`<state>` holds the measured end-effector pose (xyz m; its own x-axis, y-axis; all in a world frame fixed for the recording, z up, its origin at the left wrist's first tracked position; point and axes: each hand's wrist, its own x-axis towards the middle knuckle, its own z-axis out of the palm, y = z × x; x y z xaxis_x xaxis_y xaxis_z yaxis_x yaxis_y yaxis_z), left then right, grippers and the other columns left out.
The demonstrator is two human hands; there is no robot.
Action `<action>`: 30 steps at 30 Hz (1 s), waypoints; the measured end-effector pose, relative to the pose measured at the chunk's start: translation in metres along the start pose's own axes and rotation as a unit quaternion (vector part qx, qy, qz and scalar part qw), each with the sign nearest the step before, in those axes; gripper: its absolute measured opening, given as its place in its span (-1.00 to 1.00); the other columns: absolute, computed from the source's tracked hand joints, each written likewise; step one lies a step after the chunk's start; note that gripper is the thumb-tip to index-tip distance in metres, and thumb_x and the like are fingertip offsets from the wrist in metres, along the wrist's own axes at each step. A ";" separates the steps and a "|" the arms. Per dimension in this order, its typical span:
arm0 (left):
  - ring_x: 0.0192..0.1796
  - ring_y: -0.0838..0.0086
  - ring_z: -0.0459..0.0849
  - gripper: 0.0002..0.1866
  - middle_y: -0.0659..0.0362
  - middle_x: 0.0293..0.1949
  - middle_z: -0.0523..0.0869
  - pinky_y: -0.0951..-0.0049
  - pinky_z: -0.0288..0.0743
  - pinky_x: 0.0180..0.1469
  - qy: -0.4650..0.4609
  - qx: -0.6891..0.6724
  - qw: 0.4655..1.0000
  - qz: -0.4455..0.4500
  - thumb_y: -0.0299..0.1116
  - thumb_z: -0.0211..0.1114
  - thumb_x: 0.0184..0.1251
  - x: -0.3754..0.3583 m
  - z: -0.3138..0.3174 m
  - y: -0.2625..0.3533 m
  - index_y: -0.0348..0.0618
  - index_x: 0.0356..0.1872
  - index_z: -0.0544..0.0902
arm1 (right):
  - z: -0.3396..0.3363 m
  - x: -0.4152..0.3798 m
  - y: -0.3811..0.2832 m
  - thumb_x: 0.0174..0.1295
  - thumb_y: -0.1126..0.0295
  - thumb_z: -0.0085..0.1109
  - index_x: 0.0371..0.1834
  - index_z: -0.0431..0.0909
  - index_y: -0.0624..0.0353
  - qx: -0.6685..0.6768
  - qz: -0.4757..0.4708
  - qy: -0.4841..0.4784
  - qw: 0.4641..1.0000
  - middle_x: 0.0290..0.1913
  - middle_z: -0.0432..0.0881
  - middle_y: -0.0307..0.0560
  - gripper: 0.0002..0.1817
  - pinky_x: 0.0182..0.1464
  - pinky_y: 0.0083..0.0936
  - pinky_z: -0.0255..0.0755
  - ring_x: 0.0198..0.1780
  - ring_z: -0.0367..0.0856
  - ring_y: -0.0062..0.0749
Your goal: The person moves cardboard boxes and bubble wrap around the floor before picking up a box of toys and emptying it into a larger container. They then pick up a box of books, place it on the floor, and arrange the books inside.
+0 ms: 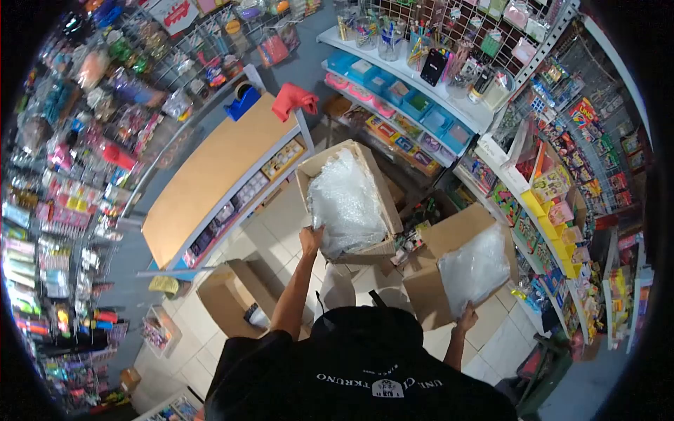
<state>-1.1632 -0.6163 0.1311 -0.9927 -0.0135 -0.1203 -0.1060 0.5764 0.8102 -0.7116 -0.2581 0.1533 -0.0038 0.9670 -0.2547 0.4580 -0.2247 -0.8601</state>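
My left hand (311, 241) is closed at the near left edge of an open cardboard box (382, 189). Clear bubble wrap (345, 200) fills the top of that box and touches my fingers; what lies under it is hidden. Lower right, my right hand (466, 319) pinches the near edge of a whitish plastic wrap sheet (476, 268). This sheet lies over the opening of a second cardboard box (430, 298), whose flaps stand open. A third open box (232, 298) sits on the floor left of me, with a dark and white item inside.
A wooden-topped counter (210, 175) stands at the left, carrying a blue tape dispenser (243, 102) and a red cloth (293, 102). Shelves with blue bins (418, 105) are ahead. Packed display racks (562, 231) line the right. A clear bin (161, 333) is on the tiled floor.
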 end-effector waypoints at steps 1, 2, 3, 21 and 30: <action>-0.46 0.08 0.63 -0.58 -0.17 -0.58 0.60 0.20 0.44 -0.37 -0.013 0.031 0.999 0.034 -0.11 0.32 -0.08 0.027 0.011 -0.004 -0.40 -0.52 0.60 | -0.003 -0.012 -0.001 0.10 0.06 0.13 -0.30 0.51 0.59 0.004 0.001 0.004 1.000 -0.36 0.60 0.20 -0.41 -0.28 -0.31 0.41 -0.38 0.54 -0.20; -0.43 0.06 0.63 -0.59 -0.17 -0.56 0.61 0.20 0.45 -0.35 -0.027 0.062 0.995 0.067 -0.11 0.32 -0.08 0.051 0.021 -0.002 -0.39 -0.50 0.61 | -0.006 -0.026 -0.004 0.11 0.07 0.13 -0.32 0.52 0.58 0.007 0.002 0.007 1.000 -0.39 0.60 0.16 -0.43 -0.29 -0.33 0.41 -0.39 0.53 -0.24; -0.39 0.05 0.63 -0.58 -0.17 -0.51 0.62 0.19 0.46 -0.32 -0.024 0.078 0.994 0.066 -0.11 0.32 -0.08 0.073 0.028 0.009 -0.37 -0.48 0.61 | -0.008 -0.040 -0.014 0.12 0.07 0.13 -0.33 0.52 0.57 0.011 0.004 0.011 1.000 -0.41 0.60 0.13 -0.44 -0.30 -0.34 0.41 -0.41 0.52 -0.28; -0.17 -0.02 0.59 -0.64 -0.07 -0.27 0.64 0.09 0.46 -0.13 -0.103 0.281 0.946 0.126 -0.29 0.29 -0.01 0.349 0.148 -0.048 -0.15 -0.13 0.58 | 0.107 -0.073 -0.071 0.14 0.03 0.11 -0.73 0.31 0.16 -0.112 0.078 0.020 0.990 -0.70 0.24 -0.39 -0.52 -0.57 -0.55 0.00 -0.60 0.13 -0.63; -0.12 0.03 0.57 -0.61 0.00 -0.17 0.63 0.13 0.45 -0.08 -0.118 0.264 0.953 0.091 -0.23 0.30 0.02 0.369 0.170 -0.102 0.01 -0.06 0.56 | 0.171 -0.058 -0.095 0.12 0.08 0.15 -0.68 0.36 0.18 -0.157 0.110 0.021 0.981 -0.67 0.26 -0.37 -0.58 -0.54 -0.55 0.03 -0.56 0.14 -0.63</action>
<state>-1.5084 -0.5414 -0.0936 -0.9446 0.2742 -0.1805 0.1733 0.8835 0.4352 -0.9069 -0.3130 0.1744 0.1592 0.9050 -0.3945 0.6944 -0.3867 -0.6068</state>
